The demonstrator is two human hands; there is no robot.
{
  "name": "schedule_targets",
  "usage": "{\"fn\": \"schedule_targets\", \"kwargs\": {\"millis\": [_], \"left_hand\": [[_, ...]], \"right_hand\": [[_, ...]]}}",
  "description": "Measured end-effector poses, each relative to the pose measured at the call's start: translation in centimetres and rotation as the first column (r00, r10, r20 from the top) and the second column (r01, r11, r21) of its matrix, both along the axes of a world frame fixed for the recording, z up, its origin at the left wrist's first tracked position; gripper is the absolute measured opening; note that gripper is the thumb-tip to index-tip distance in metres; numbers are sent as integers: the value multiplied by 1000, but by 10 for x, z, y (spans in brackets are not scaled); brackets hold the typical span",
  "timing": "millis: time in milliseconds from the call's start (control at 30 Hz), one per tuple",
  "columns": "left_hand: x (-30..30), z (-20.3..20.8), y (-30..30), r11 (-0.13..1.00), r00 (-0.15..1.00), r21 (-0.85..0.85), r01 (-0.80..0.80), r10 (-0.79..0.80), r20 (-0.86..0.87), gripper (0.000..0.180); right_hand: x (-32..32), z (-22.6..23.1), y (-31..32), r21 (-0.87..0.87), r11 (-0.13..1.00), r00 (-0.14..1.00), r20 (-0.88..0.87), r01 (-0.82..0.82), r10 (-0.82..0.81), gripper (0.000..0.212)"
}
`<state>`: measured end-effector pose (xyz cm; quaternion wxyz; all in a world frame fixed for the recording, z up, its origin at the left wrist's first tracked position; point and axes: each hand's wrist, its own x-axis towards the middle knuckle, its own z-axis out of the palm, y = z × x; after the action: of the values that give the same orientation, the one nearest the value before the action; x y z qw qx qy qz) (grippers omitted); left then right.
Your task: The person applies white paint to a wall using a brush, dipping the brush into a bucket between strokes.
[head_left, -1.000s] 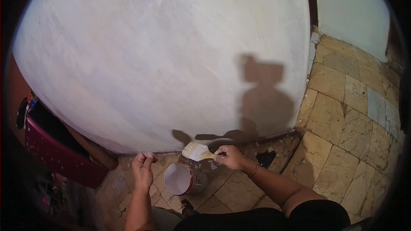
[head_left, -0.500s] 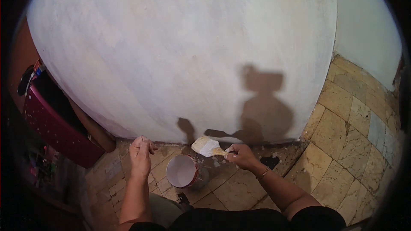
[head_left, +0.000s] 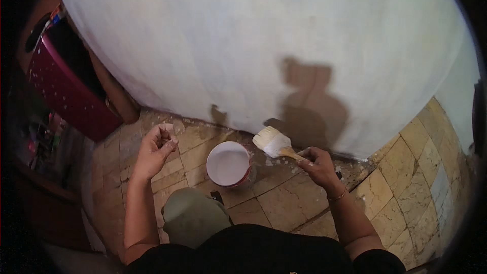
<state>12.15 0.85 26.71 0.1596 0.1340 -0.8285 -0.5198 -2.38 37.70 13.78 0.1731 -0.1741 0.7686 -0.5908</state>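
My right hand (head_left: 318, 166) is closed round the wooden handle of a wide paintbrush (head_left: 278, 143). Its pale bristles point up and left, coated in white, in front of the wall's foot. On the left, my left hand (head_left: 156, 151) is raised above the floor with its fingers curled in toward the thumb. A faint pale blur shows at its fingertips, and I cannot make out what, if anything, is between them. Between my hands a bucket (head_left: 229, 164) stands on the tiles, white inside with some red on its outer side. Whitish liquid appears to lie in it.
A large whitish wall (head_left: 203, 45) rises ahead, bearing my shadow. Stone-like tiles (head_left: 284, 200) cover the floor, with white specks along the wall's foot. At the left stands a dark pink, white-spotted panel (head_left: 71, 91). My knee (head_left: 195, 218) is just below the bucket.
The view has shifted, bringing more floor into sight. My right hand and the paintbrush are farther right and higher in the picture. My left hand is higher, its fingers less tightly bunched.
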Motion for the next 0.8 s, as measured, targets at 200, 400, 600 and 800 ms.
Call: {"fn": "schedule_targets", "kwargs": {"millis": [200, 400, 600, 800], "left_hand": [[49, -95, -78, 940, 846, -50, -338, 326, 423, 36], [59, -172, -104, 851, 743, 261, -456, 203, 638, 42], [34, -210, -101, 769, 778, 518, -375, -43, 627, 46], [40, -261, -106, 850, 719, 421, -318, -74, 691, 53]], "right_hand": [[7, -16, -14, 128, 991, 997, -62, -39, 47, 20], [17, -9, -44, 110, 993, 999, 22, -51, 49, 26], [28, -9, -84, 250, 960, 986, -74, -126, 149, 29], [32, -27, -117, 337, 925, 966, -127, -174, 227, 23]]}}
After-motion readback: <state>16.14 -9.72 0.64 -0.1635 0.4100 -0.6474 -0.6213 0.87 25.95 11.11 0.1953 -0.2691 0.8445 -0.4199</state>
